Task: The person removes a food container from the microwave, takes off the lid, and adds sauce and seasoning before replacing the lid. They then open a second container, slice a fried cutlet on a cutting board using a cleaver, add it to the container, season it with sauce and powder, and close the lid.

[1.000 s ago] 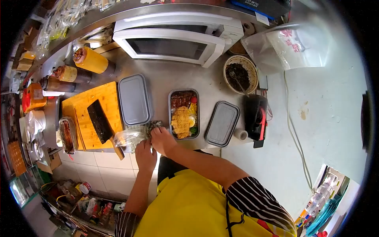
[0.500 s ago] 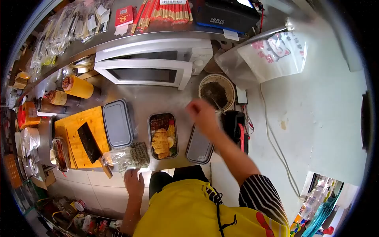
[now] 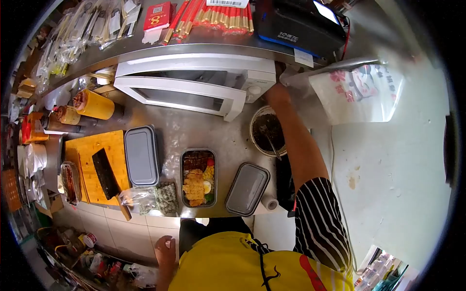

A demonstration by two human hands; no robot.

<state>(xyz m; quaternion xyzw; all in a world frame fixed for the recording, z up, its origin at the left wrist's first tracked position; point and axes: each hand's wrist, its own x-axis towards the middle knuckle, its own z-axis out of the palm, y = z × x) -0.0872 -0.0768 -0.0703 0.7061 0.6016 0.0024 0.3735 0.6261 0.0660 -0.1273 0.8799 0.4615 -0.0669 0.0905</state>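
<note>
My right hand (image 3: 279, 94) reaches past the right side of the white microwave (image 3: 233, 99), under the shelf; its fingers are hidden in shadow. Below that forearm is a round tub (image 3: 264, 128) of dark crumbly food with a spoon (image 3: 273, 145) in it. My left hand (image 3: 165, 250) hangs below the counter's front edge, fingers loosely curled and apart, with nothing visible in it. A meal box (image 3: 194, 186) with breaded cutlet, egg half, corn and dark glazed food sits uncovered on the counter. To its right lies a grey lid (image 3: 248, 189).
A bamboo board (image 3: 80, 150) holds a long dark blade (image 3: 107, 174). Beside it are a closed grey box (image 3: 141, 155) and a bag of green-flecked food (image 3: 165, 198). Sauce bottles (image 3: 94, 104) stand at left. The shelf (image 3: 145, 51) overhangs the microwave. A clear bag (image 3: 359, 92) hangs at right.
My right hand has moved forward from above the counter, past the tub, to beside the microwave. My left hand has dropped away from the counter edge. The view has shifted slightly.
</note>
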